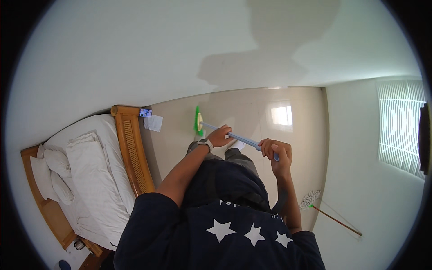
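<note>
Both hands hold a broom (246,140) by its light blue handle, which slants across in front of my body. My left hand (220,136) is wrapped round the lower part of the handle, with a watch on that wrist. Higher up, near the handle's rounded end, my right hand (276,155) grips it with fingers curled. The broom's head, with a pale yellow block and bright green bristles (196,118), is down at the tiled floor (252,105), left of my feet and near the wall.
On the left stands a bed with a wooden footboard (130,150), white sheets and pillows. A phone (145,113) and paper sheets (154,123) are by its corner. A string mop (309,199) leans at the right wall, below a window with blinds (400,123).
</note>
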The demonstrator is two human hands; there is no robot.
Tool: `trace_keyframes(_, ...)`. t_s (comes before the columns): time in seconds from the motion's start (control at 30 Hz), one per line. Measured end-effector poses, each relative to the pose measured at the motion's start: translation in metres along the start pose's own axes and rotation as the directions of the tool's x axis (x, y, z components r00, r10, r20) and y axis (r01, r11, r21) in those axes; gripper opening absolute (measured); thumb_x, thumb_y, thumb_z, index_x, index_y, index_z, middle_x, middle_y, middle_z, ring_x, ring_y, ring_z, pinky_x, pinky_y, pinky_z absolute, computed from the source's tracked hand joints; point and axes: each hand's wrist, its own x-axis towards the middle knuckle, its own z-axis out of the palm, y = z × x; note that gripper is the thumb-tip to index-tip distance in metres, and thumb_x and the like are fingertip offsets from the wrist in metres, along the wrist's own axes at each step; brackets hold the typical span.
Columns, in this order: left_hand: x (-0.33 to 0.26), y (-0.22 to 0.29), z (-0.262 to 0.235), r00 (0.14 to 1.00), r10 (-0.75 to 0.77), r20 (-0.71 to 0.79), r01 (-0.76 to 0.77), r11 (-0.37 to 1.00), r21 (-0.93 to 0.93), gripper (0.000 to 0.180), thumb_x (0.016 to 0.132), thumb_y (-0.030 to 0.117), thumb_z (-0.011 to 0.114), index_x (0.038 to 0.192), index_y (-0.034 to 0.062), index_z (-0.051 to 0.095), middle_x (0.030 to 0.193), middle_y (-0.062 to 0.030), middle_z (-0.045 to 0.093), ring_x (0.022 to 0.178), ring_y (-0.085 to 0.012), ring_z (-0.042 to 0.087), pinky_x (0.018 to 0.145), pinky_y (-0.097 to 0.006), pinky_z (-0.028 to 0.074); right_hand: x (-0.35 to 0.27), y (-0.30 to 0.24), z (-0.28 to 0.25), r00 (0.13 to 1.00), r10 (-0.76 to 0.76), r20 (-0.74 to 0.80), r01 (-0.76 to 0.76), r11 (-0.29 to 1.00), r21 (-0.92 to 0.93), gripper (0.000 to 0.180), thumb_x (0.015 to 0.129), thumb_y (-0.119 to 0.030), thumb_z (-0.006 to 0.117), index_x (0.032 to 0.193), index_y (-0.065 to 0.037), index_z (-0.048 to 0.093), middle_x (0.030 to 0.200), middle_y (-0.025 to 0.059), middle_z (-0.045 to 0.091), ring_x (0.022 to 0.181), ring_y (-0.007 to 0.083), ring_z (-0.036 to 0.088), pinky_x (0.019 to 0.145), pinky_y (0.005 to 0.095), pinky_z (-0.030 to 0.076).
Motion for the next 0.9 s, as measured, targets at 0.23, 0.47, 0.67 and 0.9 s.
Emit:
trace_keyframes(0.23,-0.070,-0.031,-0.075,0.966,-0.156,-0.204,0.195,0.963,0.187,0.020,0.087,0.027,0.067,0.089,0.0085,0.058,0.092,-0.0103,0.058,0.086,-0.0380,0.061,0.073,-0.049,0.051,0.014,0.036,0.064,1.000,0.019,0.022,-0.022,0.986,0.168,0.033,0.082,-0.020,0.044,0.052,-0.004,0.042,0.053,0.0103,0.042,0.060,0.0231,0.046,0.085,0.0446,0.044)
trace_keyframes(0.47,-0.109,-0.041,-0.134,0.916,-0.237,-0.323,0.339,0.890,0.307,0.017,0.087,0.025,0.066,0.085,0.0094,0.062,0.088,-0.0083,0.060,0.080,-0.0368,0.060,0.070,-0.048,0.050,0.021,0.061,0.114,1.000,0.010,-0.008,-0.007,0.953,0.302,0.032,0.080,-0.020,0.044,0.052,-0.005,0.041,0.052,0.0090,0.041,0.059,0.0226,0.045,0.085,0.0438,0.043)
trace_keyframes(0.67,-0.130,-0.050,-0.154,0.915,-0.196,-0.354,0.325,0.877,0.355,0.015,0.088,0.024,0.065,0.084,0.0096,0.061,0.087,-0.0071,0.059,0.078,-0.0351,0.059,0.069,-0.047,0.049,0.023,0.063,0.138,1.000,0.016,-0.001,-0.015,0.953,0.304,0.033,0.080,-0.022,0.045,0.052,-0.006,0.041,0.051,0.0085,0.040,0.059,0.0225,0.045,0.086,0.0438,0.043)
trace_keyframes(0.9,-0.137,-0.051,-0.159,0.912,-0.162,-0.377,0.314,0.868,0.385,0.019,0.090,0.026,0.064,0.082,0.0090,0.060,0.087,-0.0080,0.059,0.077,-0.0354,0.058,0.069,-0.048,0.048,0.020,0.061,0.145,1.000,-0.006,-0.004,0.007,0.942,0.337,0.033,0.080,-0.023,0.045,0.052,-0.006,0.041,0.051,0.0078,0.040,0.059,0.0223,0.045,0.085,0.0436,0.043)
